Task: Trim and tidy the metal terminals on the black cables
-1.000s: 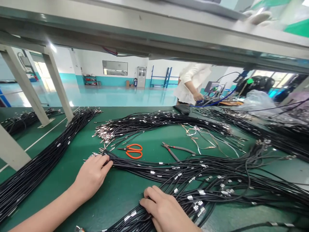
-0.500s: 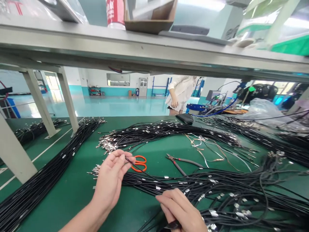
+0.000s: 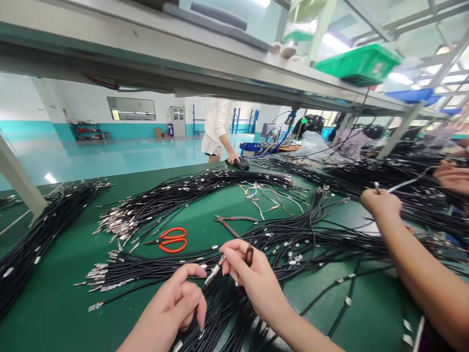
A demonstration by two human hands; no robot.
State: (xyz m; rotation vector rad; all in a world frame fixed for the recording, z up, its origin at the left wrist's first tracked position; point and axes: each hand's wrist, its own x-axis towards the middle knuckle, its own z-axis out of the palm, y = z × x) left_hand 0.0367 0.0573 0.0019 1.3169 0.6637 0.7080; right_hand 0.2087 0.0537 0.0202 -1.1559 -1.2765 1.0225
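Note:
My right hand [image 3: 252, 276] pinches a black cable near its end, and a shiny label or silver tip [image 3: 214, 274] points down-left from the fingers. Beside it on the left is my left hand [image 3: 176, 303], fingers loosely curled and apart, nothing visible in them. Below both hands runs a bundle of black cables [image 3: 223, 308] with silver tags. Another cable bundle [image 3: 139, 269] lies just beyond, its metal ends to the left. Orange-handled scissors [image 3: 174, 239] and grey-and-red cutting pliers [image 3: 234, 222] rest on the green table [image 3: 66, 259].
A co-worker's hand [image 3: 381, 203] reaches in from the right; another hand [image 3: 452, 176] is at the far right. Across the table, a person's hand [image 3: 232, 157] touches a black pouch [image 3: 240, 164]. A shelf [image 3: 205, 58] spans overhead. More cables [image 3: 176, 190] lie behind.
The view has turned right. My left hand no longer pinches a thin cable; my right hand has come up and holds a cable end. The person opposite now touches the pouch.

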